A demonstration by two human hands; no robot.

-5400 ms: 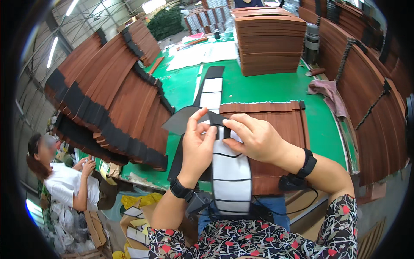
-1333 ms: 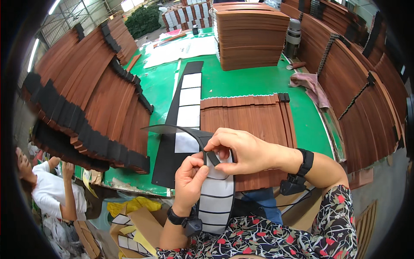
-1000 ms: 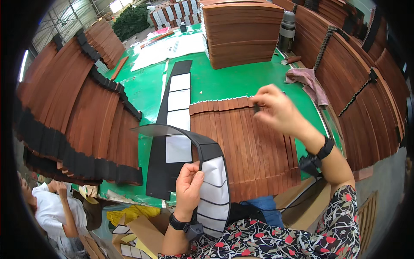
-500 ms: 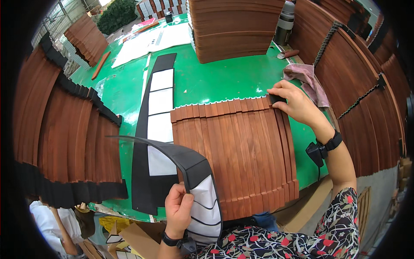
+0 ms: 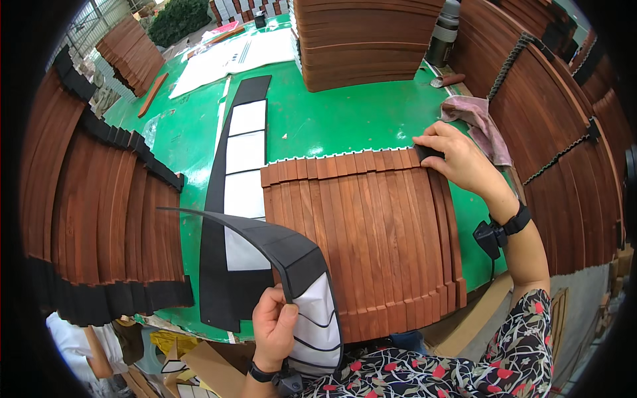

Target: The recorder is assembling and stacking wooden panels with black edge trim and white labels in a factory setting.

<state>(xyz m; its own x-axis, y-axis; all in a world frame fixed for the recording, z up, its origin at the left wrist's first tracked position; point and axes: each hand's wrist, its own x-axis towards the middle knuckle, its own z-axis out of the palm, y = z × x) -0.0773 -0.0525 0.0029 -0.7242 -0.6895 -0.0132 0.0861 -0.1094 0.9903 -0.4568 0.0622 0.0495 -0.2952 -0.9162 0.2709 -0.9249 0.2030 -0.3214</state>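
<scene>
My left hand [image 5: 273, 328] grips a curved black strip with white backing panels [image 5: 292, 265], which bends up and over toward the left. My right hand [image 5: 458, 159] rests on the far right corner of a flat mat of reddish-brown wooden slats [image 5: 361, 239], fingers pressing a small black piece at the mat's top edge. The slat mat lies on the green table [image 5: 358, 116] right in front of me. A second black strip with white panels [image 5: 242, 172] lies flat on the table just left of the mat.
Fanned stacks of wooden slat mats [image 5: 99, 212] stand at the left and at the right [image 5: 557, 132]. A tall pile of mats [image 5: 365, 36] sits at the back. A pinkish cloth [image 5: 481, 119] lies beside my right hand. White sheets [image 5: 239, 53] lie far back.
My right hand let go of the black strip and reached out to the mat's far right corner. My left hand lowered with the strip, and my view moved in over the mat.
</scene>
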